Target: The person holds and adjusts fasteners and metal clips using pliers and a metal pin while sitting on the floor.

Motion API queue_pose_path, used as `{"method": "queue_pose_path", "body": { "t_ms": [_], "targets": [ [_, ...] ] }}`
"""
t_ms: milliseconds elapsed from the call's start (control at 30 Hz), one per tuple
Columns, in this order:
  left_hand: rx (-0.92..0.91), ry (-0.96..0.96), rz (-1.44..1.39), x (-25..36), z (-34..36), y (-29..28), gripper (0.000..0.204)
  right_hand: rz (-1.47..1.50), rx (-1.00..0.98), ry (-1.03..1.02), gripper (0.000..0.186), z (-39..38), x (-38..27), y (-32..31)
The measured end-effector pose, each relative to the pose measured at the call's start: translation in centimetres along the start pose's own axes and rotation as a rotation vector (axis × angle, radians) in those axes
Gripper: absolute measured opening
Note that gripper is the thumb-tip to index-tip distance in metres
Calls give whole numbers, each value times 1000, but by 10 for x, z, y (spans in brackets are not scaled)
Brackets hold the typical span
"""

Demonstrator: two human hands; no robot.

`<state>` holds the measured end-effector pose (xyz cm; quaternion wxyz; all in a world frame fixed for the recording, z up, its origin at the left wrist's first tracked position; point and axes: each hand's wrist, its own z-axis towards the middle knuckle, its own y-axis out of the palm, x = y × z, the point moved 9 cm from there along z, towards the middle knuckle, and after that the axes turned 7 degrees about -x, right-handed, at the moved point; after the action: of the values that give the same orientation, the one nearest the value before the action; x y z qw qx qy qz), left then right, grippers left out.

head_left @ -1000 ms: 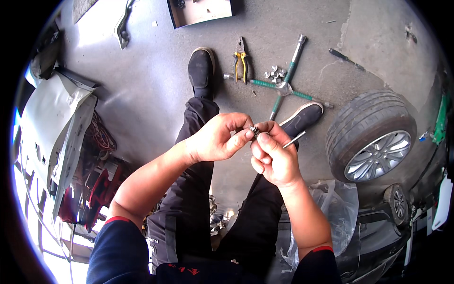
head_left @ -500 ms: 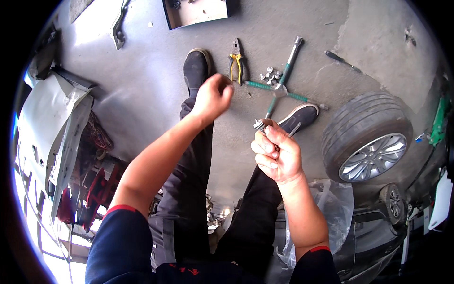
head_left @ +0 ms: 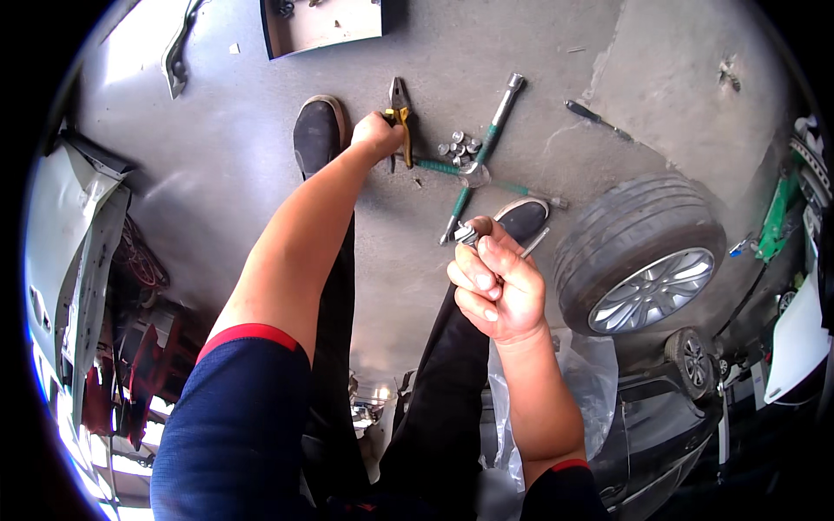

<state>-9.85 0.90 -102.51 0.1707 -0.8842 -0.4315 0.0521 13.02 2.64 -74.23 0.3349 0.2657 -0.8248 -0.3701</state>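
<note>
Yellow pliers (head_left: 405, 143) touch curled left fingers (head_left: 389, 130) (right fingers (head_left: 476, 260) pinch metal piece (head_left: 465, 234)).

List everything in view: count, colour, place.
cross wrench: one, green-silver, upper centre
pliers: one, yellow-black, left of wrench
nuts: several, silver, beside wrench
small metal part: one, silver, centre
thin rod: one, silver, centre
slim tool: one, black, upper right
loose wheel: one, black and silver, right
box: one, black-white, top edge
curved bar: one, silver, upper left
plastic bag: one, clear, lower right
car: one, dark, lower right
panels: two, whitish, side edges
shoes: two, black, beside tools
left hand: one, bare, at pliers
right hand: one, bare, holding metal part, rod
</note>
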Motion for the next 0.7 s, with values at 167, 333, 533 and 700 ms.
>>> {"method": "queue_pose_path", "body": {
  "t_ms": [167, 333, 533, 700],
  "targets": [
    [-177, 164, -323, 13, -59, -2, 43, -110, 52, 0, 25, 5, 1, 17],
    [131, 851, 24, 55, -218, -62, 20, -349, 184, -49, 19, -4, 8, 49],
    [198, 1083, -114, 83, -338, -123, 24, -440, 169, -91, 15, -10, 22, 92],
    [-70, 1085, -207, 79, -354, -121, 40, -446, 150, -122, 15, -10, 26, 97]
  ]
}}
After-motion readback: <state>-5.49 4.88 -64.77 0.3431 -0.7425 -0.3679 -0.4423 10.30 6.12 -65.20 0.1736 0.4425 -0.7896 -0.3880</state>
